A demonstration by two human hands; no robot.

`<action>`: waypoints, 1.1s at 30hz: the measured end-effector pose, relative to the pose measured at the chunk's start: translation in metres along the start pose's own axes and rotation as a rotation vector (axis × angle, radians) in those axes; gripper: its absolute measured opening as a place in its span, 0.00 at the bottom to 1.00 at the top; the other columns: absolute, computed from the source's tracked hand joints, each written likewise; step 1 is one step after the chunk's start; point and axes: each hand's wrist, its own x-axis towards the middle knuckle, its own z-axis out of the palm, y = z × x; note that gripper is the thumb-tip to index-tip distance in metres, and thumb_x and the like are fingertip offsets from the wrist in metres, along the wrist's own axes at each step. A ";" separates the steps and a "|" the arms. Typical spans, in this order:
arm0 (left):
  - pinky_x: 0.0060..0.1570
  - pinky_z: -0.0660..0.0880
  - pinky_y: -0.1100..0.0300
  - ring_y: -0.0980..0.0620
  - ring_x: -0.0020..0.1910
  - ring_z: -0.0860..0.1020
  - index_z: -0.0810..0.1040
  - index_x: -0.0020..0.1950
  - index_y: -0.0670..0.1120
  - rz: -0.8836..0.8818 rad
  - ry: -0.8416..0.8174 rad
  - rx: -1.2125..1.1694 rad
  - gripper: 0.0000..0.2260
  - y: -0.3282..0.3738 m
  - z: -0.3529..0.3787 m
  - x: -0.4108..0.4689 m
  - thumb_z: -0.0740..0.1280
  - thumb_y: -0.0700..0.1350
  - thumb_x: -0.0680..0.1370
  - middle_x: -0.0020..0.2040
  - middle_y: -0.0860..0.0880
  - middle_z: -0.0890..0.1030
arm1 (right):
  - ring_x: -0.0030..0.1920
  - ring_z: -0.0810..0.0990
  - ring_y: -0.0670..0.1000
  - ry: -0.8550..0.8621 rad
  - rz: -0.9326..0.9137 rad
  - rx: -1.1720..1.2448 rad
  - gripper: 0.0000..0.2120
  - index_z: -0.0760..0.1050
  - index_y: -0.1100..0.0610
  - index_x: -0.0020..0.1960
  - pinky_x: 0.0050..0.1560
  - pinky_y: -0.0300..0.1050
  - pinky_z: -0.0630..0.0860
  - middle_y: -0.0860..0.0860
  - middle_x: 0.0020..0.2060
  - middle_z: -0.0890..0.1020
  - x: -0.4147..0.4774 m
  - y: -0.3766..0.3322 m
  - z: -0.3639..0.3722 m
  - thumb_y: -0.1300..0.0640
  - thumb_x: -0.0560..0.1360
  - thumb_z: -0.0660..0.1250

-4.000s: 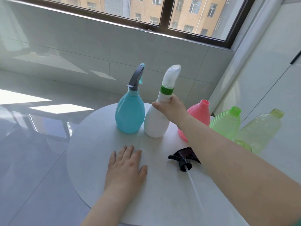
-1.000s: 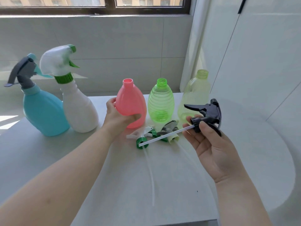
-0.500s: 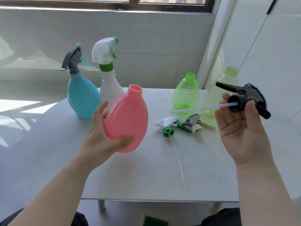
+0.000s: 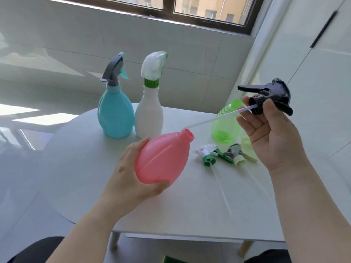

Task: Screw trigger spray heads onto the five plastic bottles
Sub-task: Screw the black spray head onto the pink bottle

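Observation:
My left hand (image 4: pixel 131 179) grips the pink bottle (image 4: pixel 163 158) above the table, tilted so its open neck points up and right. My right hand (image 4: pixel 271 133) holds the black trigger spray head (image 4: pixel 269 96) by its collar. Its white dip tube (image 4: pixel 214 118) slants down-left, the tip just at the pink bottle's mouth. A blue bottle (image 4: pixel 115 116) with a grey head and a white bottle (image 4: pixel 149 114) with a white-and-green head stand at the back. A green bottle (image 4: pixel 225 126) stands open-necked behind the tube. A pale yellow-green bottle is mostly hidden by my right hand.
Two loose spray heads lie on the white table (image 4: pixel 85 164): a white-and-green one (image 4: pixel 208 155) and a grey one with a pale collar (image 4: pixel 236 155), their tubes trailing toward the front edge. A tiled wall and window run behind; a white cabinet (image 4: pixel 322 54) stands right.
The pink bottle has tipped over further in my left hand, neck toward the right. My right hand brought the black head closer, so the tube tip now meets the bottle's mouth.

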 end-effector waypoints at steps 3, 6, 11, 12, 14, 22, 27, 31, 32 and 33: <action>0.42 0.63 0.74 0.76 0.48 0.65 0.57 0.53 0.73 -0.019 0.024 -0.015 0.36 -0.003 -0.004 0.002 0.72 0.54 0.52 0.51 0.73 0.61 | 0.34 0.83 0.44 0.017 0.000 -0.008 0.12 0.79 0.54 0.38 0.38 0.37 0.80 0.47 0.33 0.85 0.005 -0.001 0.003 0.58 0.74 0.57; 0.44 0.64 0.69 0.65 0.48 0.67 0.55 0.55 0.71 -0.026 0.031 -0.028 0.38 -0.006 -0.003 0.002 0.72 0.54 0.52 0.52 0.73 0.61 | 0.34 0.83 0.43 -0.018 0.020 -0.088 0.08 0.76 0.55 0.41 0.38 0.36 0.80 0.46 0.33 0.85 0.008 0.005 0.009 0.58 0.72 0.59; 0.45 0.65 0.68 0.59 0.51 0.65 0.55 0.55 0.70 -0.006 0.045 -0.023 0.38 -0.009 0.001 0.006 0.72 0.55 0.53 0.51 0.73 0.61 | 0.39 0.83 0.44 -0.209 0.116 -0.243 0.06 0.75 0.55 0.44 0.40 0.36 0.79 0.45 0.36 0.86 0.008 0.026 0.021 0.58 0.68 0.61; 0.47 0.66 0.66 0.59 0.51 0.65 0.55 0.56 0.69 0.003 0.046 -0.015 0.38 -0.009 0.002 0.007 0.72 0.55 0.53 0.51 0.73 0.61 | 0.41 0.83 0.45 -0.248 0.134 -0.276 0.07 0.75 0.55 0.45 0.42 0.36 0.79 0.45 0.37 0.85 0.007 0.031 0.024 0.58 0.67 0.62; 0.51 0.65 0.61 0.58 0.51 0.65 0.55 0.57 0.68 0.016 0.052 -0.002 0.38 -0.009 0.003 0.007 0.72 0.55 0.53 0.50 0.73 0.60 | 0.44 0.82 0.45 -0.310 0.168 -0.330 0.08 0.75 0.54 0.46 0.45 0.36 0.79 0.45 0.38 0.85 0.004 0.041 0.029 0.62 0.69 0.62; 0.50 0.63 0.63 0.65 0.48 0.62 0.59 0.63 0.61 0.027 0.077 -0.002 0.39 -0.015 0.003 0.008 0.76 0.48 0.58 0.51 0.73 0.60 | 0.45 0.82 0.43 -0.410 0.258 -0.273 0.09 0.74 0.56 0.49 0.46 0.35 0.78 0.51 0.44 0.82 -0.004 0.054 0.039 0.65 0.72 0.59; 0.50 0.63 0.63 0.65 0.48 0.62 0.61 0.65 0.57 0.046 0.092 0.007 0.40 -0.013 0.006 0.008 0.77 0.46 0.58 0.51 0.71 0.60 | 0.45 0.82 0.44 -0.447 0.250 -0.356 0.09 0.74 0.55 0.48 0.51 0.36 0.78 0.50 0.44 0.82 -0.004 0.055 0.041 0.64 0.71 0.61; 0.51 0.63 0.62 0.64 0.49 0.63 0.61 0.65 0.56 0.011 0.119 -0.021 0.40 -0.012 0.008 0.008 0.77 0.46 0.58 0.53 0.64 0.64 | 0.46 0.81 0.48 -0.363 0.206 -0.412 0.07 0.75 0.54 0.45 0.51 0.40 0.79 0.52 0.43 0.81 -0.004 0.061 0.048 0.65 0.71 0.63; 0.51 0.63 0.62 0.64 0.49 0.63 0.60 0.65 0.56 0.007 0.130 -0.019 0.41 -0.011 0.008 0.008 0.77 0.47 0.58 0.54 0.61 0.63 | 0.46 0.80 0.50 -0.322 0.193 -0.434 0.06 0.75 0.54 0.44 0.51 0.42 0.78 0.52 0.42 0.81 -0.004 0.063 0.050 0.64 0.71 0.64; 0.51 0.63 0.62 0.64 0.49 0.62 0.60 0.66 0.55 0.005 0.142 -0.013 0.41 -0.011 0.009 0.007 0.77 0.47 0.58 0.55 0.60 0.63 | 0.46 0.78 0.51 -0.272 0.176 -0.459 0.05 0.75 0.55 0.44 0.52 0.45 0.77 0.52 0.42 0.80 -0.005 0.066 0.053 0.63 0.70 0.66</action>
